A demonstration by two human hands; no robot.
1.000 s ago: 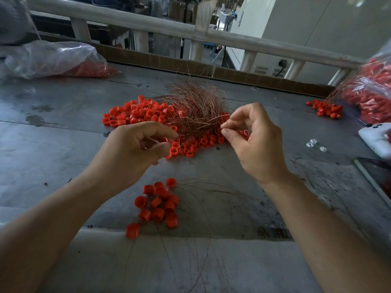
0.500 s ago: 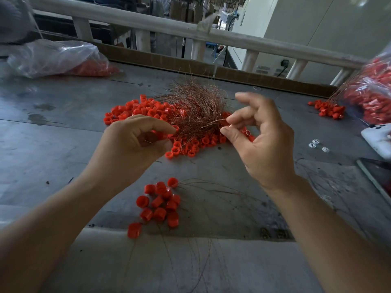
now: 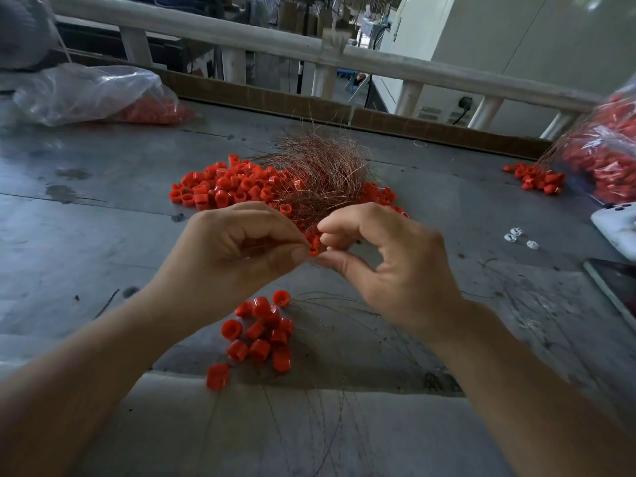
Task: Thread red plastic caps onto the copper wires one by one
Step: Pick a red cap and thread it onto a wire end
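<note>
Closest in, by the near edge of the desk (image 3: 103, 242), lies a small cluster of red caps (image 3: 262, 333) with fine strands fanning off to the right; they look already threaded.

Above them the two hands meet at the fingertips. The left hand (image 3: 234, 256) is curled, its thumb and forefinger pinching one red cap (image 3: 315, 250). The right hand (image 3: 395, 270) is also curled, its thumb and forefinger nipped together right beside the cap. It seems to hold a copper wire, though the strand is too fine to see.

The cap is likely light, rigid and smooth. It is best pinched across its side wall so the bore stays open and faces the wire. The wire is probably springy and easy to kink, so it should be held close to its tip or the end will wander.

At mid-desk a heap of loose caps (image 3: 220, 187) lies against a tangle of copper wires (image 3: 320, 173). A single strand will probably snag when drawn out.

Bags of caps sit at the far left corner (image 3: 96, 94) and at the right edge (image 3: 609, 156).
</note>
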